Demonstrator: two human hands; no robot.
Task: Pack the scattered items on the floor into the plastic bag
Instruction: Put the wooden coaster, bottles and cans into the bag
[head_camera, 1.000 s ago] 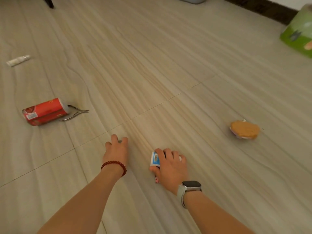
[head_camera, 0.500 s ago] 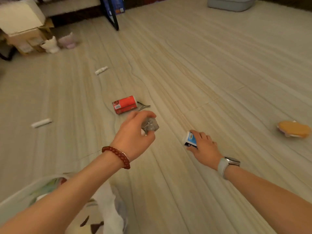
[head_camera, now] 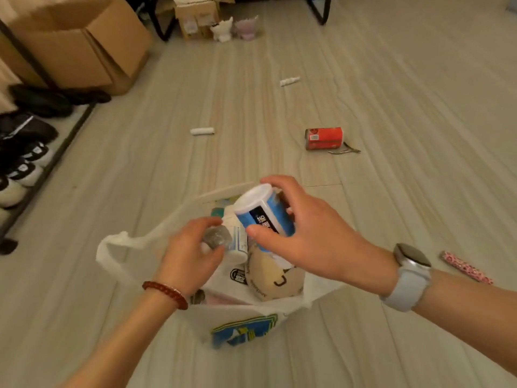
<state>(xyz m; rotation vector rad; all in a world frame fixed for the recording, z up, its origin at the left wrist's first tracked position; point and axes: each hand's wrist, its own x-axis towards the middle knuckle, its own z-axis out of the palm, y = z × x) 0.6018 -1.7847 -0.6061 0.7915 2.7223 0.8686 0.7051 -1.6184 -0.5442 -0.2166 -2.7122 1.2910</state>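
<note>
Wood-grain floor (head_camera: 391, 79), pale; stray items across it. Cardboard box (head_camera: 84, 43) at far left, beside a shoe rack. Plastic bag (head_camera: 240, 320), white, mouth open beneath both hands, already part-filled, so placed to take drops. Right hand (head_camera: 305, 236) grasps blue-and-white canister (head_camera: 264, 212), tilted over the opening. Left hand (head_camera: 193, 250) pinches small clear object (head_camera: 216, 237) above the bag. Unpacked, well apart: red can (head_camera: 324, 138), metal clippers (head_camera: 345, 149), white tube (head_camera: 202, 131).
</note>
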